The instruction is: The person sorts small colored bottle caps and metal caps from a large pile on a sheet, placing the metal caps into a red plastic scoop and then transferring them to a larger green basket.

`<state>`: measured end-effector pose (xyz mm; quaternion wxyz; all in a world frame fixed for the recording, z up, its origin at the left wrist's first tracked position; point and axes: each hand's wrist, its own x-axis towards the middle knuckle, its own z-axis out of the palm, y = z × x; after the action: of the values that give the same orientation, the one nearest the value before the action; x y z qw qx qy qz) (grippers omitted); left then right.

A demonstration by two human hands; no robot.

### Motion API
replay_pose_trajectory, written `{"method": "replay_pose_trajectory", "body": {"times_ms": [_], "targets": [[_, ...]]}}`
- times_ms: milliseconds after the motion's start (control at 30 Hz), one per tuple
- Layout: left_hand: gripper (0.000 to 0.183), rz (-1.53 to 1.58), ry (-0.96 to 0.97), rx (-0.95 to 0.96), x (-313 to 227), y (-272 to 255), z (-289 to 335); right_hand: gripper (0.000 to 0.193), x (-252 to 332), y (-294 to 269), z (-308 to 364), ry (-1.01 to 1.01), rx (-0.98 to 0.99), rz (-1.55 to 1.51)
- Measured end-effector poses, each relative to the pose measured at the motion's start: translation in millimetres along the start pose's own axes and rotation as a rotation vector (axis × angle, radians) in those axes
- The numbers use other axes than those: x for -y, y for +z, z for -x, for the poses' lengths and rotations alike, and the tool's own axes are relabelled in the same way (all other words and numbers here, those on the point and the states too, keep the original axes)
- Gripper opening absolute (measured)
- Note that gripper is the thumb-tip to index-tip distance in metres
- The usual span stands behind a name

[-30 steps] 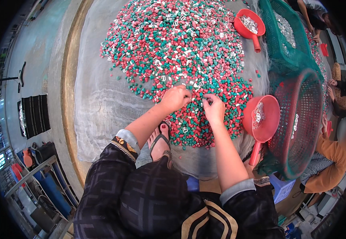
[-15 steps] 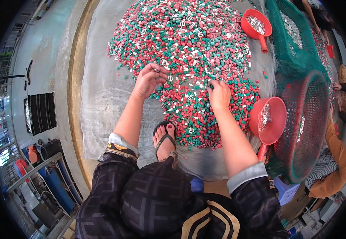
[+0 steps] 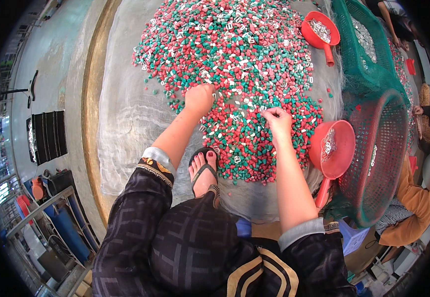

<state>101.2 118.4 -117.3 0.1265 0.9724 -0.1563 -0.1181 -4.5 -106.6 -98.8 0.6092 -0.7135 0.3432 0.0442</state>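
Note:
A wide heap of small red, pink and green cone-like chips (image 3: 244,54) lies in front of me on a sheet of pale netting. Small white slide buckles, flat frames with a middle bar, are scattered through it. My left hand (image 3: 199,99) is over the heap's left edge, closed with its fingertips turned down; whatever they hold is hidden. On the right, my right hand (image 3: 279,121) pinches at a small white buckle (image 3: 263,109) between thumb and finger, just above the chips. A thinner patch of the heap lies between the two hands.
Two red scoops holding white buckles, a far scoop (image 3: 321,29) and a near scoop (image 3: 332,149), lie on the right. Beyond them stand a green basket (image 3: 358,69) and a red basket (image 3: 377,158). My sandalled foot (image 3: 204,171) rests at the heap's near edge. Other people sit at the right.
My left hand has gone from loosely curled fingers to closed, moving slightly right. My right hand has drawn back a little toward me and turned, its thumb and finger now pinched.

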Motion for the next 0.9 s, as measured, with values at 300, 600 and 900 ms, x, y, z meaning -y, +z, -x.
{"method": "replay_pose_trajectory", "body": {"times_ms": [300,600,900], "targets": [[0.014,1.11,-0.247,0.438,-18.6,-25.3,22.1,0.007,3.0,-8.2,21.6,0.162,0.23,-0.474],[0.015,1.451,-0.282,0.611,-26.5,-23.0,34.2,0.003,7.9,-0.8,34.2,0.224,0.266,-0.518],[0.012,1.478,-0.347,0.524,-15.0,-17.1,35.0,0.014,4.9,42.8,13.7,-0.169,0.186,0.511]]}}
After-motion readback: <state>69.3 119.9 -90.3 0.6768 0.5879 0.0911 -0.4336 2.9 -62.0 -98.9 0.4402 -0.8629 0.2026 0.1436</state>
